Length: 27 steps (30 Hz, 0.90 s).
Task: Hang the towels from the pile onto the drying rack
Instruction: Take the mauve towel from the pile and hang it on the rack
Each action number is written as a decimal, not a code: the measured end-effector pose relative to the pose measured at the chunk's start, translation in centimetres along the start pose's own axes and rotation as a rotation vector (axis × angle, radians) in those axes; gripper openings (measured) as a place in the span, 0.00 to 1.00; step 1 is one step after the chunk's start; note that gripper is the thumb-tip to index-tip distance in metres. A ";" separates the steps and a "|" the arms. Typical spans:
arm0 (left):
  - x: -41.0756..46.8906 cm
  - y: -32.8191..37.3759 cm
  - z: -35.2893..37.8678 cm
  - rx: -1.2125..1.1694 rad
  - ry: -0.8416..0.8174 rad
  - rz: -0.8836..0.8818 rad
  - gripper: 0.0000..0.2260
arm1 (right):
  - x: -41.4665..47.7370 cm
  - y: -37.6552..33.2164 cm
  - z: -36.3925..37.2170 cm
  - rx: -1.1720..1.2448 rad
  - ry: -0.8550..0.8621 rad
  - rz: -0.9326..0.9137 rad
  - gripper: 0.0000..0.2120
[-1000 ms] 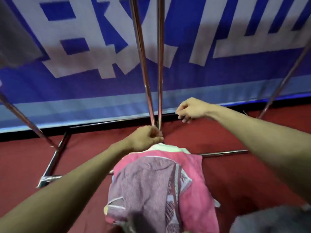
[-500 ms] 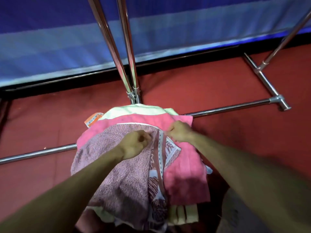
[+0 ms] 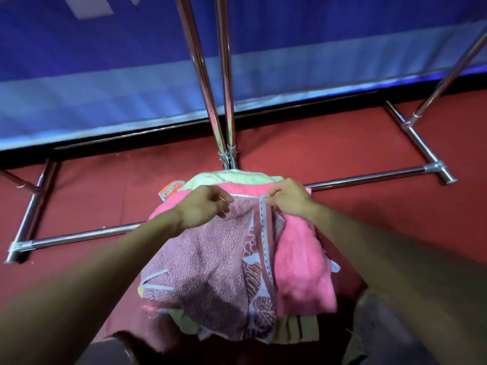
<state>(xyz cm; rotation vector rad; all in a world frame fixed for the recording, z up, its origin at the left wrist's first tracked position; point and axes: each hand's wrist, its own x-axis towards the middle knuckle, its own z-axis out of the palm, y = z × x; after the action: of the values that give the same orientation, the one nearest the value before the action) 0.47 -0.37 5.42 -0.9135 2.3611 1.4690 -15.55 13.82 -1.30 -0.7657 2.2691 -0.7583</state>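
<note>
- A mauve towel with a leaf-patterned band and a blue-and-white trimmed hem lies on top of the pile, at the centre of the view. It drapes towards the near side.
- The left hand is at the far left edge of the mauve towel, its fingers curled and closed on the hem.
- The right hand is at the far right edge of the same towel. Its thumb and fingertips are pinched together on the trimmed hem, which is lifted slightly off the pile.
- The two hands are near each other, with a short stretch of hem between them.
- Under the mauve towel lies a pink towel, showing mostly on the right side.
- A light green towel shows at the far edge of the pile and again at the near edge, low down.
- An orange-patterned cloth pokes out at the far left corner of the pile.
- The drying rack is of chrome tube. Its low base bar runs left to right behind the pile, which hides its middle part.
- Two upright poles rise just beyond the pile, close together.
- The rack stands on a red floor, with a blue banner behind it on the far side.
</note>
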 end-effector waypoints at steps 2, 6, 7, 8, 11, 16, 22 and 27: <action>-1.8 1.8 -1.6 0.025 0.008 0.039 0.06 | -1.3 -2.8 -1.9 0.106 -0.122 -0.062 0.06; -5.6 5.5 -4.4 0.070 0.037 0.142 0.05 | -4.4 -9.8 -6.1 0.158 -0.190 -0.245 0.10; -6.5 6.4 -4.9 0.064 0.056 0.173 0.06 | -5.1 -11.5 -7.2 0.155 -0.189 -0.286 0.07; -7.5 7.3 -5.4 0.042 0.078 0.210 0.07 | -5.9 -13.1 -8.3 0.136 -0.181 -0.329 0.06; -10.3 9.0 -6.4 -0.051 0.138 0.302 0.10 | -8.3 -17.3 -11.2 0.062 -0.108 -0.464 0.04; -11.8 9.4 -7.8 -0.210 0.316 0.282 0.14 | -10.8 -19.6 -12.6 0.171 -0.014 -0.604 0.04; -12.0 11.7 -7.2 -0.406 0.355 0.398 0.09 | -11.2 -20.6 -11.8 0.376 0.083 -0.669 0.03; -11.9 11.5 -7.1 -0.349 0.411 0.462 0.08 | -11.6 -19.6 -12.0 0.392 0.123 -0.666 0.04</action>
<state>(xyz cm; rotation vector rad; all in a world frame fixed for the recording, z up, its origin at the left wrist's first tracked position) 3.84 1.69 23.05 -0.8433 2.8029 2.0935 -10.19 12.32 23.85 -1.3168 1.8579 -1.5329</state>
